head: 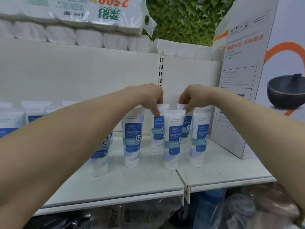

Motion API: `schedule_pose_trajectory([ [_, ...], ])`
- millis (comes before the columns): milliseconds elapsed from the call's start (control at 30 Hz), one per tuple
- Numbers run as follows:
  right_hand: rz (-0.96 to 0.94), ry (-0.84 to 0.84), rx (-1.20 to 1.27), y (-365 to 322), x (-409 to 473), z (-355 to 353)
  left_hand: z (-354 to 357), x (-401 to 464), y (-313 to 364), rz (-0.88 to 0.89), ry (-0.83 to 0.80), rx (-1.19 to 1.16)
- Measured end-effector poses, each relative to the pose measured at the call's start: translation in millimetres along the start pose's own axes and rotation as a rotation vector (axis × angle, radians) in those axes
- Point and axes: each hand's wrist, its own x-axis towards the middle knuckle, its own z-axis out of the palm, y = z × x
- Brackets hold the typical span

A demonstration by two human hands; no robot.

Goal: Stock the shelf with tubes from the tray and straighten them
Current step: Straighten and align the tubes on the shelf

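Single head cam, wide-angle, looks fwd and slightly down at the white shelf (135,182) from close, approx. arm's reach. Both forearms enter from bottom corners; edges bend w/ lens distortion. No 2nd view.

We see white tubes (172,141) with blue label panels and a pale teal band standing on the off-white shelf (145,177). Right of the tubes, our grey-white box (244,90) carries orange swirls, orange lettering and a black pot picture.

Both hands (151,95) outstretched (fingers (156,111) pinching).
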Motion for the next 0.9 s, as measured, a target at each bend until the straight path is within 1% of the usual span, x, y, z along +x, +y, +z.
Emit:
schedule_pose_trajectory([
  [333,-0.046,-0.046,0.025,-2.0,-1.2,-1.7,1.7,-1.1,-0.2,-0.044,0.009,-0.007],
  [400,-0.044,-0.049,0.020,-2.7,-2.6,-1.9,1.4,-3.7,0.3,-0.043,0.029,-0.038],
  [433,-0.042,-0.049,0.023,-2.7,-4.4,-2.6,0.9,-6.4,1.2,-0.031,0.064,-0.065],
  [500,-0.045,-0.023,0.050,-1.6,-11.2,-6.2,-0.9,-14.7,3.4,0.019,0.198,-0.104],
  [600,-0.073,0.115,0.084,3.9,-30.0,-14.5,-3.3,-33.0,11.3,0.082,0.410,-0.169],
  [667,-0.104,0.199,0.091,8.8,-44.6,-19.7,-2.7,-45.8,19.5,0.108,0.471,-0.211],
  [700,-0.122,0.216,0.101,10.7,-52.3,-22.1,-1.7,-51.9,23.8,0.110,0.476,-0.221],
  [767,-0.150,0.203,0.127,12.6,-68.4,-26.4,0.5,-63.3,32.2,0.097,0.426,-0.225],
  [867,-0.155,0.077,0.137,13.7,-88.5,-27.2,4.5,-74.8,42.2,0.044,0.276,-0.196],
  [900,-0.149,0.033,0.124,14.3,-92.1,-25.0,6.2,-76.9,45.0,0.029,0.252,-0.179],
])
